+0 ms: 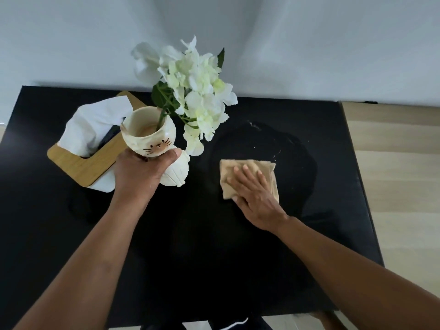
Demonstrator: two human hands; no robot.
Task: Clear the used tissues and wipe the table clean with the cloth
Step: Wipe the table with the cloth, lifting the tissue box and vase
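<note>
A folded beige cloth (250,173) lies flat on the black table (190,246), right of centre. My right hand (256,198) presses down on it with fingers spread. A damp, shiny patch (292,160) with small white specks surrounds the cloth. My left hand (138,177) grips a cream cat-shaped vase (152,136) holding white flowers (200,96), lifted and tilted above the table's left half. No loose used tissues are visible on the table.
A wooden-topped tissue box (78,160) with white tissue (95,125) pulled out stands at the left, behind the vase. A white wall runs along the table's back edge. Pale wooden floor (392,175) shows to the right.
</note>
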